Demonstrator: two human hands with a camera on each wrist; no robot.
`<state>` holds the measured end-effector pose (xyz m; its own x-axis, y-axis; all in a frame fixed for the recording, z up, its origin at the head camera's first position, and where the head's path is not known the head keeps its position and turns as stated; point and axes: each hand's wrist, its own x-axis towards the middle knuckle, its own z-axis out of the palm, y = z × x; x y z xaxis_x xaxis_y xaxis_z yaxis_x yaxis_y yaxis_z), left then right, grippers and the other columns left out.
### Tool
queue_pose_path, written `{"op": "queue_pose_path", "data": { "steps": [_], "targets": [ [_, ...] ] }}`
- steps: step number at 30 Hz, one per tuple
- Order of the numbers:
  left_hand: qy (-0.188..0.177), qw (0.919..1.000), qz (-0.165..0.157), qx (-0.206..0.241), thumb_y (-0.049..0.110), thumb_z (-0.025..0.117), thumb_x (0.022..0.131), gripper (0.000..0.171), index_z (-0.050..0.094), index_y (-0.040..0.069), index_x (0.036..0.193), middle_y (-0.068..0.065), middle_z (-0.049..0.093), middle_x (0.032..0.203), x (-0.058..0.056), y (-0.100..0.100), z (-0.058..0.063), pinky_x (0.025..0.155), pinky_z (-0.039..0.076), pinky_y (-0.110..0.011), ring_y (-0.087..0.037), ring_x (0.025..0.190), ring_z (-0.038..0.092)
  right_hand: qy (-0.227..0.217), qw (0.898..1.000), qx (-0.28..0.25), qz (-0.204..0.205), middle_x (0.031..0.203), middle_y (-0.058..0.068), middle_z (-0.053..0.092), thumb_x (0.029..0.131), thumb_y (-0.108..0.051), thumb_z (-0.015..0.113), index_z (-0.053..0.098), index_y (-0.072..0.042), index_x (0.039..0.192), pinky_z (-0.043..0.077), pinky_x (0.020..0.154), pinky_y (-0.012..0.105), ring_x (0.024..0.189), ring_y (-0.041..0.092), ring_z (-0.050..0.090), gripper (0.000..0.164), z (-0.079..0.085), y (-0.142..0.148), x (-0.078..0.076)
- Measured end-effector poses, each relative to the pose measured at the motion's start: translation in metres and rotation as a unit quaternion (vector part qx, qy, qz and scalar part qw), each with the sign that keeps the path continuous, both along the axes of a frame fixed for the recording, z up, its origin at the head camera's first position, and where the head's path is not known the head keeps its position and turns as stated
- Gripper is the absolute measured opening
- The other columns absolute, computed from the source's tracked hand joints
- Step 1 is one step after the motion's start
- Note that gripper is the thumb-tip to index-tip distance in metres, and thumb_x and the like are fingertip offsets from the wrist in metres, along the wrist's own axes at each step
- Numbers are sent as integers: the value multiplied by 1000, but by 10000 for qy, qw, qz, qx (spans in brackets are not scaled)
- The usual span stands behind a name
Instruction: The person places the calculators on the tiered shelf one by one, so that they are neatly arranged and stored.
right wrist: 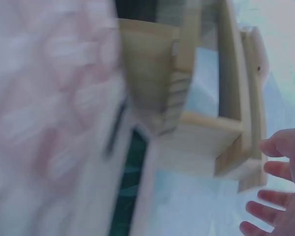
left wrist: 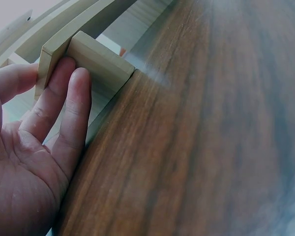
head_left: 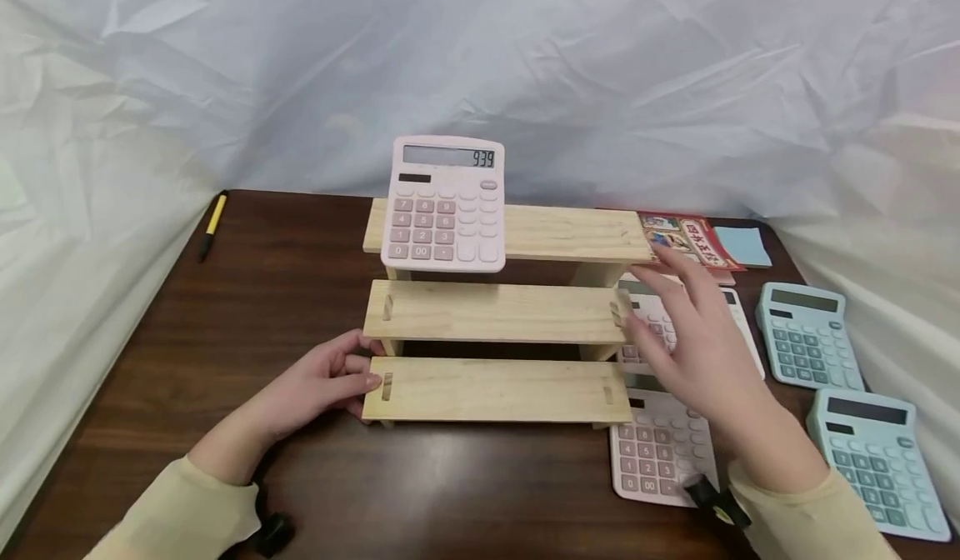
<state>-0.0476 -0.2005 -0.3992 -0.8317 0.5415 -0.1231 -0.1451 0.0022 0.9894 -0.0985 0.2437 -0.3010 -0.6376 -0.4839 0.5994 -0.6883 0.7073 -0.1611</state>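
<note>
A three-tier wooden step shelf stands on the table. My left hand pinches the left end of its lowest board, thumb on top; in the left wrist view the fingers reach beneath the board beside a wooden support. At the shelf's right end my right hand hovers with fingers spread and loosely bent. In the right wrist view its thumb is by the wood; contact is hard to tell. A pink calculator reading 939 rests on the top board's left part.
Right of the shelf lie pink calculators, partly hidden by my right hand. Two light blue calculators are farther right. A red printed booklet and blue paper lie behind. A yellow-black pen is at back left.
</note>
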Motion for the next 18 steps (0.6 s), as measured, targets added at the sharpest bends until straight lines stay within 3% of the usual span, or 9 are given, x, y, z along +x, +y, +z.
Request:
{"op": "queue_pose_path", "data": {
  "steps": [4, 7, 10, 14, 18],
  "targets": [
    [52, 10000, -29, 59, 8, 58, 98, 38, 35, -3, 125, -28, 65, 101, 1, -1, 0, 65, 55, -54, -37, 82, 67, -523, 9967, 391, -488, 152, 14, 32, 83, -24, 70, 57, -8, 131, 44, 86, 56, 131, 37, 39, 52, -11, 21, 18],
    [14, 10000, -64, 36, 9, 59, 98, 38, 35, -3, 125, -27, 65, 102, 0, 2, 0, 66, 56, -53, -38, 84, 67, -836, 9919, 495, -823, 147, 15, 39, 78, -16, 77, 57, -9, 130, 45, 83, 54, 126, 37, 43, 57, -20, 36, 33],
    [-12, 10000, -21, 10, 10, 60, 97, 39, 35, -2, 125, -27, 65, 103, -1, 3, 1, 66, 56, -53, -38, 85, 67, -1043, 9882, 588, -951, 138, 17, 47, 76, -19, 80, 56, -7, 132, 43, 85, 53, 120, 38, 48, 62, -28, 44, 45],
    [-30, 10000, -16, -29, 10, 59, 97, 39, 35, -3, 124, -27, 65, 101, 0, 2, 1, 66, 56, -53, -37, 83, 67, -1708, 9713, 1246, -1089, 139, 21, 43, 76, -47, 79, 48, -5, 139, 41, 89, 63, 122, 44, 42, 81, -41, 43, 62],
    [-3, 10000, -7, -41, 10, 58, 98, 38, 34, -3, 125, -28, 65, 99, 0, 1, 1, 65, 55, -54, -37, 81, 67, -2436, 9429, 1899, -1248, 153, 23, 22, 76, -71, 65, 31, -6, 150, 37, 85, 74, 136, 50, 19, 104, -55, 34, 77]
  ]
}}
